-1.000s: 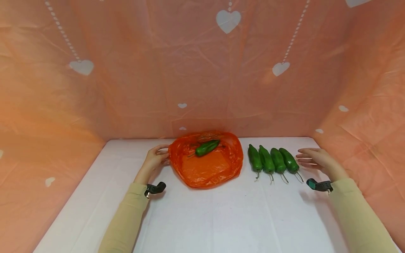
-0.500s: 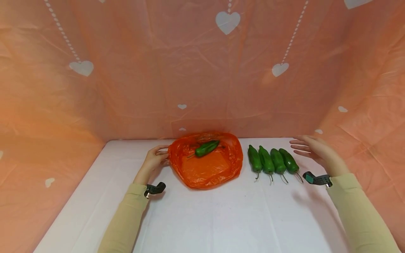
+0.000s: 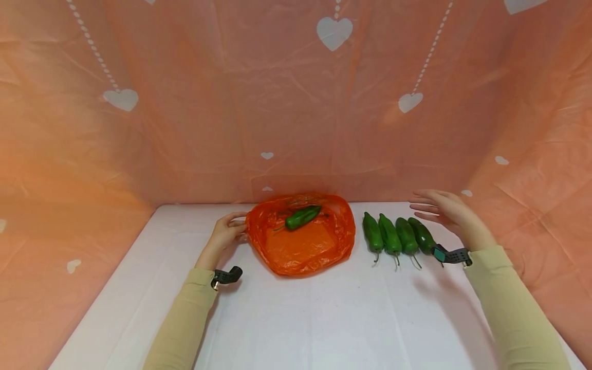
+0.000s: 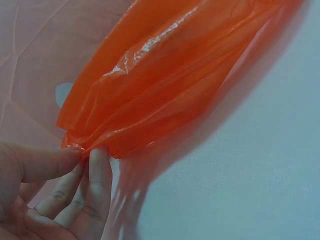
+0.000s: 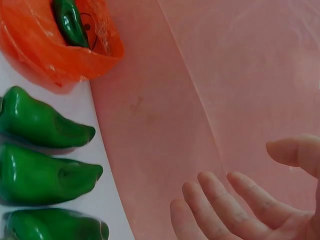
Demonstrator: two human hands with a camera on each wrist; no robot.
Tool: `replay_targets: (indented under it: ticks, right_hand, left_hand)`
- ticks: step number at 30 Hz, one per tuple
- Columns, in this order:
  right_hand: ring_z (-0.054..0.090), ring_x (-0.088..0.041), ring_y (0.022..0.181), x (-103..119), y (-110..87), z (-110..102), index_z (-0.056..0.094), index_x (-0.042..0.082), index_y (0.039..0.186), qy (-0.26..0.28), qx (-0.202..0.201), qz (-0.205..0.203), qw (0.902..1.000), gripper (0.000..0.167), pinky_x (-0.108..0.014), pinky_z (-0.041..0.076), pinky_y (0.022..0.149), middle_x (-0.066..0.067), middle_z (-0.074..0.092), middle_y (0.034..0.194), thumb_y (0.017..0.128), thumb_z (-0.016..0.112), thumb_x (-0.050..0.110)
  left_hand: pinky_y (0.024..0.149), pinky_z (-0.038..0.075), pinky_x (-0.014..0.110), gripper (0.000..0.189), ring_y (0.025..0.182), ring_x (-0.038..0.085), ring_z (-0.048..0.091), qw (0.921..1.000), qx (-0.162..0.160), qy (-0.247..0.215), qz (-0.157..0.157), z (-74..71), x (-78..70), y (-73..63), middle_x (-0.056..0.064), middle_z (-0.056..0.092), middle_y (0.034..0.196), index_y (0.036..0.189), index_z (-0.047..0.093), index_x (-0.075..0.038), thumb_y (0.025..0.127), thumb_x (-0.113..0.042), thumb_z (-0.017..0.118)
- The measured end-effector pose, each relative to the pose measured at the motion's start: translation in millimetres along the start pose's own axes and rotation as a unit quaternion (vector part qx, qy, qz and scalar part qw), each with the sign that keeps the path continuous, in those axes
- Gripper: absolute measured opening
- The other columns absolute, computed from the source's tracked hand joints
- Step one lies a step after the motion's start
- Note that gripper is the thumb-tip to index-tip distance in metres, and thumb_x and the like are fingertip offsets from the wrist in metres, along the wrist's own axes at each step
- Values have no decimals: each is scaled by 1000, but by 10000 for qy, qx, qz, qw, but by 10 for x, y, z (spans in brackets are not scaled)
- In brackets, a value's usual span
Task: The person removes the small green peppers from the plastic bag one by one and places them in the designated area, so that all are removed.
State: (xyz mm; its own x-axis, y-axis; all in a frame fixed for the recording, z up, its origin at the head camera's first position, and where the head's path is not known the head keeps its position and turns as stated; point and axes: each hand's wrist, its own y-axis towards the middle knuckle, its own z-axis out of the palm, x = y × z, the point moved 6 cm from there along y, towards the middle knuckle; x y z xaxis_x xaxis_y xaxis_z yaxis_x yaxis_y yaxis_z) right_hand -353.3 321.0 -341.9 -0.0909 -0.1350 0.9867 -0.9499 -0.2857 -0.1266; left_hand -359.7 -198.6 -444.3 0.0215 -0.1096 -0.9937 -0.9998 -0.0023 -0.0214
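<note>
An orange plastic bag (image 3: 300,252) lies spread open on the white table, with one green pepper (image 3: 302,217) inside it. At the bag's left edge my left hand (image 3: 226,234) pinches the plastic between thumb and fingertips; the left wrist view shows the gathered bag edge (image 4: 85,145) there. To the right of the bag, several green peppers (image 3: 390,234) lie side by side, stems toward me. My right hand (image 3: 448,210) hovers above and behind the rightmost pepper (image 3: 421,234), fingers extended and holding nothing. In the right wrist view its fingers (image 5: 220,200) are spread from the thumb.
An orange sheet with white hearts (image 3: 334,33) hangs behind the table and on both sides. The white table (image 3: 314,318) extends toward me in front of the bag and peppers. Each wrist wears a black strap with a small camera (image 3: 226,276).
My right hand has moved left and away from me, from beside the rightmost pepper to above its far end. My left hand, the bag and the peppers have stayed in place.
</note>
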Motion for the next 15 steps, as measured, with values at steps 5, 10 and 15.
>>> replay_targets:
  ticks: [5, 10, 15]
  right_hand:
    - [60, -8, 104, 43, 55, 76, 23, -4, 147, -25, 90, -16, 10000, 63, -29, 49, 92, 15, 62, 105, 102, 45, 34]
    - [61, -10, 105, 49, 101, 142, 33, 1, 142, -49, 163, -38, 9998, 53, -31, 49, 92, 13, 63, 106, 102, 45, 33]
    - [56, -16, 115, 53, 126, 238, 24, -3, 148, -467, 321, -114, 9983, 63, -39, 42, 101, 3, 54, 125, 102, 41, 38]
  left_hand:
    - [66, 58, 31, 40, 67, 10, 63, 10000, 5, 15, -10, 1, -6, -4, 16, 65, 98, 133, 47, 7, 93, 6, 53]
    - [67, 58, 31, 41, 67, 11, 63, 10000, 24, -4, -35, -3, -2, -9, 18, 65, 99, 133, 47, 7, 93, 6, 53]
    - [68, 58, 32, 41, 69, 13, 64, 10000, 10, 24, -34, -5, -2, -13, 19, 64, 101, 134, 47, 7, 93, 6, 53]
